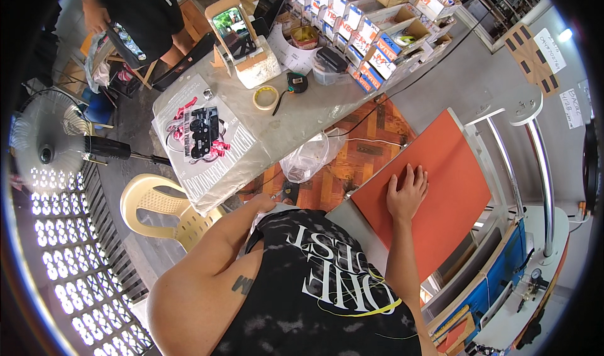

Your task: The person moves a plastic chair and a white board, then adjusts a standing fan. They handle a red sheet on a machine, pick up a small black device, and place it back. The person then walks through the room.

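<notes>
My right hand (408, 194) lies flat on an orange-red sheet (448, 195), fingers spread and nothing in its grasp. The sheet rests on a grey surface (371, 235) to my right. My left hand (264, 203) is low beside my body, next to a bit of white cloth (257, 221) and a small dark object (290, 192). Its fingers are mostly hidden, so I cannot make out whether it holds anything.
A grey table ahead bears a phone (231, 29) on a cardboard stand, a tape roll (265, 97), a tape measure (297, 82) and boxes (377, 48). A cream chair (154, 195) and a fan (47, 151) stand left. Chrome posts (542, 186) rise right. Another person (141, 16) stands far left.
</notes>
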Available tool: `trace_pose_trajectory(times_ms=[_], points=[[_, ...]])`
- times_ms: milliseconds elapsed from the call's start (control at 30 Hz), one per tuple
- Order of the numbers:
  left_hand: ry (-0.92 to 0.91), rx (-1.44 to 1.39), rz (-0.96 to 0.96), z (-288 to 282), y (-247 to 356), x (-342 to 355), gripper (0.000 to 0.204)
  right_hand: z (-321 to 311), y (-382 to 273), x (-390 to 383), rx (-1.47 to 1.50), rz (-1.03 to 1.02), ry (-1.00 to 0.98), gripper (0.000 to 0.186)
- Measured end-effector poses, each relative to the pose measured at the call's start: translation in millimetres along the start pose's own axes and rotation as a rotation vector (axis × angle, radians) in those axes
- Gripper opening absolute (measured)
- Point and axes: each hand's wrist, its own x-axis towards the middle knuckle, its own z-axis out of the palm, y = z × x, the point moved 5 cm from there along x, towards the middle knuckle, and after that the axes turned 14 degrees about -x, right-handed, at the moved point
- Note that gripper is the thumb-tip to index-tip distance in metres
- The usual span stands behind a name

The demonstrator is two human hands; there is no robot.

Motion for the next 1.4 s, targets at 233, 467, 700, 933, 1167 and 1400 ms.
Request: trace_pose_trajectory(times_ms=[233,467,700,933,1167,1400], points=[[-0.025,0.037,-0.023,-3,10,-11,0.049,-1,0,0,-0.002,-0.003,0.008,0.054],[-0.029,0.035,-0.019,-2,6,-5,0.051,-1,1,0,0.003,-0.009,0.012,0.054],[0.001,0.041,0.005,0,3,-1,0.053,-1,1,0,0.004,0.001,0.002,0.054],[-0.009,0.021,-0.001,-2,6,-6,0.054,0,1,0,0.004,-0.004,0.01,0.055],[-0.015,0.04,-0.016,-1,5,-5,0.053,1,1,0,-0.005,-0.01,0.007,0.055],[-0.014,0.057,0.003,-3,7,-7,0.053,0,0,0,-0.011,-0.009,0.004,0.055]])
